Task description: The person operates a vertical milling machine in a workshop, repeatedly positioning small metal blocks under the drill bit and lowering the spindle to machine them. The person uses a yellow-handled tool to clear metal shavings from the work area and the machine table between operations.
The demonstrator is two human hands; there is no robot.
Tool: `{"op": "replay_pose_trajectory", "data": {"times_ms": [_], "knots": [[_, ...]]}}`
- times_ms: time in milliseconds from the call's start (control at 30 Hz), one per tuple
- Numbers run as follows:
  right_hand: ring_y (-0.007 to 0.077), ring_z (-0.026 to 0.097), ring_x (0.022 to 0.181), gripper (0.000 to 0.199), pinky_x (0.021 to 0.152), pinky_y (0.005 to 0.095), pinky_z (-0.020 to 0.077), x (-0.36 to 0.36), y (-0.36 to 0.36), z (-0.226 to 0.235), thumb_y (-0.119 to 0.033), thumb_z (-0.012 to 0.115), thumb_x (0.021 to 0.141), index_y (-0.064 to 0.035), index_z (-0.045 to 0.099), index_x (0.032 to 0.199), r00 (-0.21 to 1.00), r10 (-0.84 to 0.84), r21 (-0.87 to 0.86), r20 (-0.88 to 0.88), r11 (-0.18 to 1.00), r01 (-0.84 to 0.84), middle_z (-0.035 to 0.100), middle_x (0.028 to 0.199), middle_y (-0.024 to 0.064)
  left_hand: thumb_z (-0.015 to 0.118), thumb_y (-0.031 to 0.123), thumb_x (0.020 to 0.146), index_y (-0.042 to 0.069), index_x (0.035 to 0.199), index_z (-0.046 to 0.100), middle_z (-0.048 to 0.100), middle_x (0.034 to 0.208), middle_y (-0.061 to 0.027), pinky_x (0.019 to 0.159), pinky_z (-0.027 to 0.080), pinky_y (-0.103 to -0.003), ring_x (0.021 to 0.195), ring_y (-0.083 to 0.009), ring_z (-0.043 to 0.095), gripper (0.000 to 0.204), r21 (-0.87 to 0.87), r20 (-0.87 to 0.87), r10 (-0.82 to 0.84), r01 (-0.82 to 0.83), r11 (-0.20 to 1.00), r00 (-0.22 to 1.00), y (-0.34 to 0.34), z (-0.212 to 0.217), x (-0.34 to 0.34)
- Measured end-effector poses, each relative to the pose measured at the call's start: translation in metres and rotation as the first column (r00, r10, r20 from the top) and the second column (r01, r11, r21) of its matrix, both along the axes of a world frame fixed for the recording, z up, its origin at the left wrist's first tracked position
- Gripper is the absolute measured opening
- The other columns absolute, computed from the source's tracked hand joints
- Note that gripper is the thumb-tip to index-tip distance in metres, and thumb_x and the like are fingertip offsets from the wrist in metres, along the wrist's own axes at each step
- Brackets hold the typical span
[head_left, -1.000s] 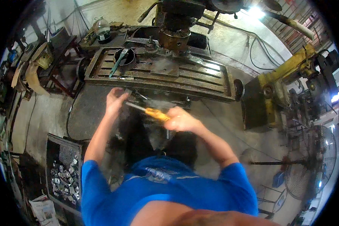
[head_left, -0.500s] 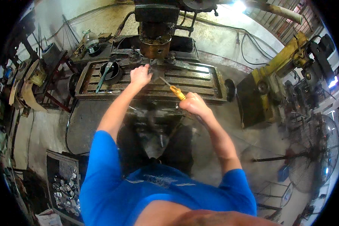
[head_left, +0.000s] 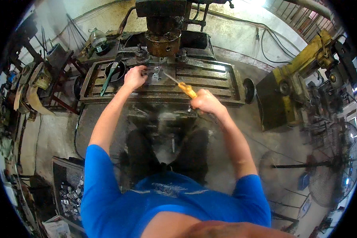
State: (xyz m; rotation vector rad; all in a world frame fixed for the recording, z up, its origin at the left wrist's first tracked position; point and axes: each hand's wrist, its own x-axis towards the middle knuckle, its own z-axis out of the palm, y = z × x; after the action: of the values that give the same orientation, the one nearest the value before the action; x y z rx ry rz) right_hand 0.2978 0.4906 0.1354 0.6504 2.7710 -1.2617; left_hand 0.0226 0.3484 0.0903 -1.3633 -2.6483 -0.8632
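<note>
My right hand is wrapped round a yellow air blow gun. Its thin nozzle points up and left over the slotted machine table. My left hand is closed over the table's left half, with a small dark thing at its fingertips that is too blurred to name. Between the hands, small shiny metal pieces show below the brown, round machine head. A brush with a green handle leans across a dark round pot, just left of my left hand.
Clamps stand along the table's back edge. A clear plastic bottle is behind, to the left. At lower left, a bin holds many metal pieces. A yellow machine and a large fan are to the right.
My left hand has moved left and slightly down, away from below the machine head, uncovering the shiny metal pieces. My right hand keeps the blow gun in nearly the same place.
</note>
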Motion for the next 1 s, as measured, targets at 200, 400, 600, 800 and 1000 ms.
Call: {"op": "replay_pose_trajectory", "data": {"times_ms": [200,400,600,800,1000], "knots": [[0.0265,0.058,0.046,0.03,0.047,0.0365,0.0451,0.02,-0.011,-0.004,-0.023,0.053,0.057,0.0068,0.053,0.055,0.992,-0.102,-0.031,0.071,0.994,0.104,0.052,0.047,0.0191,0.067,0.042,0.066,0.011,0.09,0.066,0.065,0.084,-0.0114,0.073,0.048,-0.038,0.085,-0.0273,0.061,0.039,-0.252,0.039,0.069,-0.057,0.966,0.997,0.033,0.011,0.022],[0.0276,0.062,0.061,0.03,0.056,0.0356,0.0461,0.008,-0.018,-0.007,-0.025,0.052,0.058,0.0046,0.058,0.062,0.984,-0.176,0.172,0.034,0.971,0.168,0.057,0.06,0.0211,0.066,0.042,0.066,0.006,0.08,0.065,0.064,0.082,-0.014,0.072,0.048,-0.039,0.082,-0.0291,0.061,0.039,-0.2,0.017,0.131,-0.125,0.972,0.991,0.047,0.003,0.025],[0.0077,0.048,0.053,0.028,0.05,0.0252,0.0375,0.018,0.006,-0.053,-0.015,0.05,0.063,-0.0009,0.065,0.082,0.923,-0.209,-0.393,-0.323,0.917,0.07,0.054,0.058,0.0012,0.066,0.041,0.067,0.006,0.075,0.065,0.064,0.078,-0.0143,0.067,0.049,-0.04,0.077,-0.0303,0.062,0.036,-0.198,-0.094,0.072,-0.09,0.976,0.993,0.055,0.0,0.023],[0.0054,0.042,0.05,0.024,0.047,0.0214,0.0325,0.023,0.022,-0.096,-0.01,0.048,0.063,-0.0008,0.065,0.078,0.887,-0.309,-0.503,-0.342,0.858,0.105,0.05,0.057,-0.0024,0.068,0.033,0.067,0.006,0.073,0.065,0.062,0.073,-0.0138,0.063,0.048,-0.041,0.073,-0.0298,0.06,0.027,-0.148,-0.121,-0.098,0.079,0.986,0.988,0.034,-0.004,0.002],[0.0058,0.046,0.05,0.02,0.047,0.0217,0.0349,0.024,0.016,-0.099,-0.01,0.051,0.063,0.0015,0.064,0.075,0.831,-0.367,-0.598,-0.417,0.799,0.053,0.053,0.058,-0.0016,0.068,0.027,0.068,0.01,0.091,0.065,0.064,0.078,-0.011,0.068,0.049,-0.038,0.078,-0.0273,0.062,0.028,-0.149,-0.133,-0.036,0.016,0.989,0.991,0.017,0.015,0.004]]}}
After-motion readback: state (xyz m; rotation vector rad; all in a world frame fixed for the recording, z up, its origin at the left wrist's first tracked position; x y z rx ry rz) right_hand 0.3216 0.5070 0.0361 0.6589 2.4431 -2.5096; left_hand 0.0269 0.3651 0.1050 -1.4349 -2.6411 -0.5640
